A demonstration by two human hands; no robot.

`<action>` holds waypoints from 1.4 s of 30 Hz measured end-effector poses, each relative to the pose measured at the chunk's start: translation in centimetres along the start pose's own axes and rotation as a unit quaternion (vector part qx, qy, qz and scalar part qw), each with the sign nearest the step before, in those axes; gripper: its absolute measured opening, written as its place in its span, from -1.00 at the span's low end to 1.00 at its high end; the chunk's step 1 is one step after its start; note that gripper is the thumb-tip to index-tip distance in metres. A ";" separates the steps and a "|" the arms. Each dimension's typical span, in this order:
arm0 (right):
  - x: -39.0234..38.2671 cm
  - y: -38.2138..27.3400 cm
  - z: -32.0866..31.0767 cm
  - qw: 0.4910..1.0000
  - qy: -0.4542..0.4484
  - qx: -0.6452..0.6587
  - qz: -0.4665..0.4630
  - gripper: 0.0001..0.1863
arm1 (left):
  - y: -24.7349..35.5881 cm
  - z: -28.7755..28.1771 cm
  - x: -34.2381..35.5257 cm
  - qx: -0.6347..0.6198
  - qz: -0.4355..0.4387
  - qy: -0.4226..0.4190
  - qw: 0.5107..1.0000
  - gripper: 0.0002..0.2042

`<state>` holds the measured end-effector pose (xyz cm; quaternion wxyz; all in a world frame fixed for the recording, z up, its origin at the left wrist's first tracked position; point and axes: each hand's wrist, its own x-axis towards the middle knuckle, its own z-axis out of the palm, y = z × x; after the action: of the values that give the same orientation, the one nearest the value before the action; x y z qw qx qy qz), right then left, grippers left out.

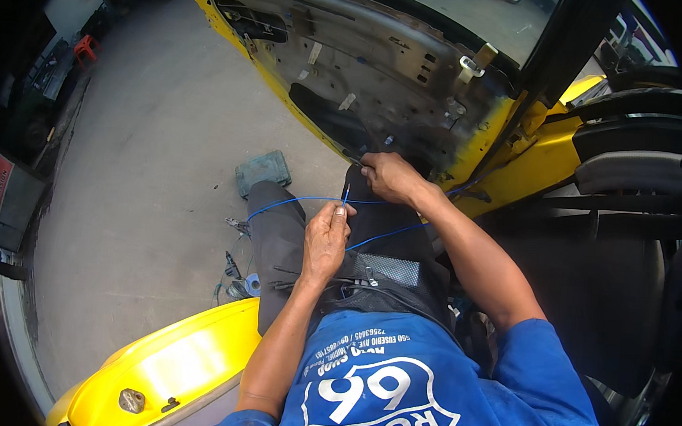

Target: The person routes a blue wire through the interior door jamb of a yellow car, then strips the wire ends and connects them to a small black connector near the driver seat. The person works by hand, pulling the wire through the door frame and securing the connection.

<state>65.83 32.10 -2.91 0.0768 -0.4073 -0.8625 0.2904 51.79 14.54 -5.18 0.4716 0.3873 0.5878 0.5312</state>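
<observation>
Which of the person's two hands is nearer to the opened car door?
Right. The right hand is close beside the lower edge of the car door; the left hand is farther back, over the lap, holding a blue wire.

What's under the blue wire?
The blue wire crosses the dark trouser legs, with grey floor visible between them. The left hand pinches it; whatever lies directly beneath that hand is covered.
</observation>
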 end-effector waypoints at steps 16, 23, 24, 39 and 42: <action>-16.9 10.2 -5.2 0.929 -0.096 0.336 0.121 -0.62 | 3.3 4.0 -0.6 0.152 0.058 -0.180 0.970 -0.75; -30.3 26.9 9.6 0.864 -0.314 0.102 0.379 -0.41 | 3.6 3.7 -1.8 0.024 0.036 -0.111 0.993 -0.84; -31.7 27.9 12.4 0.855 -0.348 0.114 0.366 -0.30 | 3.7 3.7 -2.0 0.015 0.060 -0.103 0.993 -0.86; -36.2 41.3 21.3 0.838 -0.325 -0.067 0.433 -0.63 | 5.6 5.6 -2.6 0.012 0.108 -0.054 0.993 -0.80; -37.7 40.7 20.9 0.828 -0.295 -0.152 0.451 -0.61 | 5.3 6.0 -2.3 0.009 0.113 -0.040 0.993 -0.83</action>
<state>109.67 15.10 -39.08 -0.3839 -0.6526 -0.5972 0.2646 57.98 14.59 0.44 0.4282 0.4761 0.5258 0.5599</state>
